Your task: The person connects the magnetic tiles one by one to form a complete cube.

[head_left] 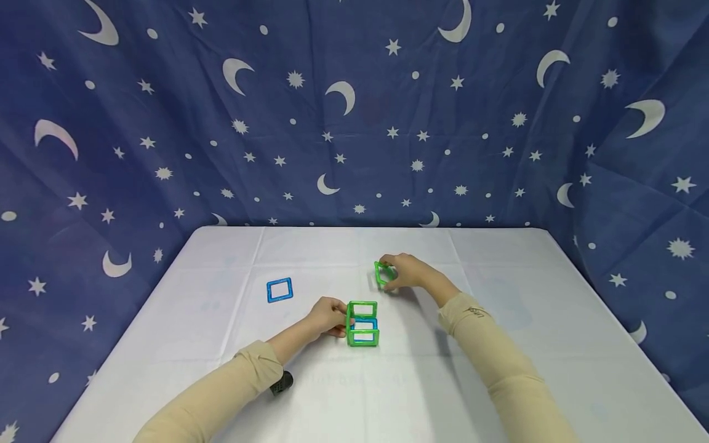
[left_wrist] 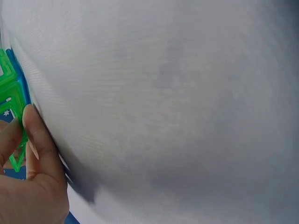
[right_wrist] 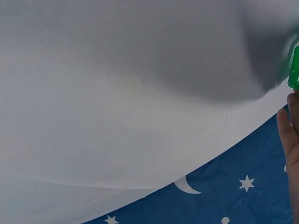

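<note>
In the head view, the left hand (head_left: 327, 317) grips a green-and-blue box (head_left: 365, 333) at its fingertips; the right hand (head_left: 408, 271) pinches a green frame (head_left: 378, 275). A blue frame (head_left: 280, 299) lies beyond the left hand. Left wrist: box beyond the thumb. Right wrist: green frame at the fingertips.

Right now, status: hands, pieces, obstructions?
Left hand grips green-blue structure. Right hand holds green frame. Loose blue frame off left, not between them.

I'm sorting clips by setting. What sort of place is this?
Probably an indoor spot set up for filming or play: a blue cloth patterned with moons and stars backs a white-covered table, where the left hand holds a green-and-blue frame structure.
</note>
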Available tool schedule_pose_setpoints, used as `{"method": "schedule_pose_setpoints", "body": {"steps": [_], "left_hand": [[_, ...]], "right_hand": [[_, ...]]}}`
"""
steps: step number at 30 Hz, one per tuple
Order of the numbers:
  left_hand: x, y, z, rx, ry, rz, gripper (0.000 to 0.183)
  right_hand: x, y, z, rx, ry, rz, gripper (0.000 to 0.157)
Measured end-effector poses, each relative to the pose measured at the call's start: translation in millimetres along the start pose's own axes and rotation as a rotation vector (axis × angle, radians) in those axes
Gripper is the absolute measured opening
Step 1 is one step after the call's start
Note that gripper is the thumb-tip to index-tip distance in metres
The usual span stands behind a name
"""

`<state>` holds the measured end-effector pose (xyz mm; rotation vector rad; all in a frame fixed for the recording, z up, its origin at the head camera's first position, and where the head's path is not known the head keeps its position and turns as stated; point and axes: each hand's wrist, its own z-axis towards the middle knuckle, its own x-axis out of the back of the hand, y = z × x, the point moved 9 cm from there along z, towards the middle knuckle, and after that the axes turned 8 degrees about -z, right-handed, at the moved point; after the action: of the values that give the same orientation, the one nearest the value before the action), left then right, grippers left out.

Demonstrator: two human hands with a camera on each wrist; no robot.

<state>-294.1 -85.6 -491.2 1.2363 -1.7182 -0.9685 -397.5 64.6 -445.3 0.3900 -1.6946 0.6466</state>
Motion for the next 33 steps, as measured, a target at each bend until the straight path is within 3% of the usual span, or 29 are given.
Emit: {"method": "schedule_pose_setpoints", "body": {"steps": [12,21,26,31,33], "left_hand": [[3.7,2.9,4.0,-0.039,0.059,-0.018,0.017],[5.2,5.5,4.1,-0.076,0.093,-0.048,0.017],[5.5,4.7,2.7,-0.092,0.034,-0.024,0.027],[4.3,5.0,0.2,-0.111,-0.091,0.030,0.053],[3.8,7.8,-3.5,-0.158,-0.145,0.073,0.061]], "right_hand": [[1.0,-2.6,-14.8,0.000,0.000,0.098,0.064],[2.5,-12.4,-26.3,0.086,0.014,0.121,0.065],[0.5,-17.8,-33.2,0.116,0.021,0.182,0.063],[-1.2,-18.1,-41.0,0.114,0.028,0.236,0.062],[-1.2,-18.4,-44.3,0.115,0.024,0.260,0.062]]}}
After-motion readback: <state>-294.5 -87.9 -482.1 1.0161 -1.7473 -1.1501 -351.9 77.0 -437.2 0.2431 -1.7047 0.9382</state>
